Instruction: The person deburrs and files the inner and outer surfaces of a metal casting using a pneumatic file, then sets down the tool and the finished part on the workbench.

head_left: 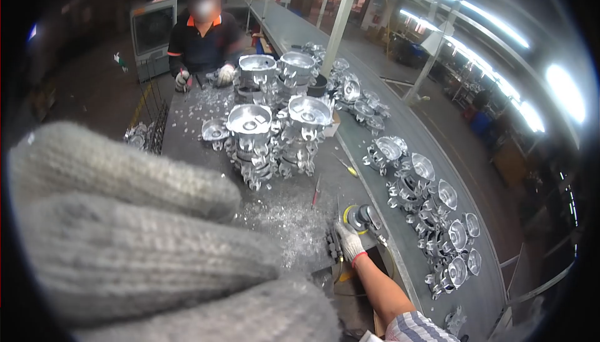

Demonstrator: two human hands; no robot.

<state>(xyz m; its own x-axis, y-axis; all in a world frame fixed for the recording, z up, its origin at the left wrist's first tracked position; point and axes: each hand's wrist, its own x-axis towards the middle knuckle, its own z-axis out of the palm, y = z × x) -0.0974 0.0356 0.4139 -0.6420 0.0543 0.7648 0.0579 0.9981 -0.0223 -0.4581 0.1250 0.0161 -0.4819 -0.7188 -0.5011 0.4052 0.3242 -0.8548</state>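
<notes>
My left hand (144, 248), in a grey-white knitted glove, is very close to the camera and fills the lower left. Its fingers are stretched out, with nothing seen in them. Farther off, my right hand (350, 241) wears a white glove with a red cuff at the workbench's near right edge. Right beside it are a round sander (359, 218) with a yellow rim and a dark tool (333, 246); its fingers are too small and partly hidden to show a grip. Metal shavings (287, 226) cover the bench (319, 179) between my hands.
Stacked cast metal housings (250, 120) stand mid-bench, near a red-handled tool (315, 193) and a yellow-handled tool (351, 170). A conveyor belt (400, 217) at the right carries more housings (458, 236). A gloved co-worker (205, 45) stands at the bench's far end.
</notes>
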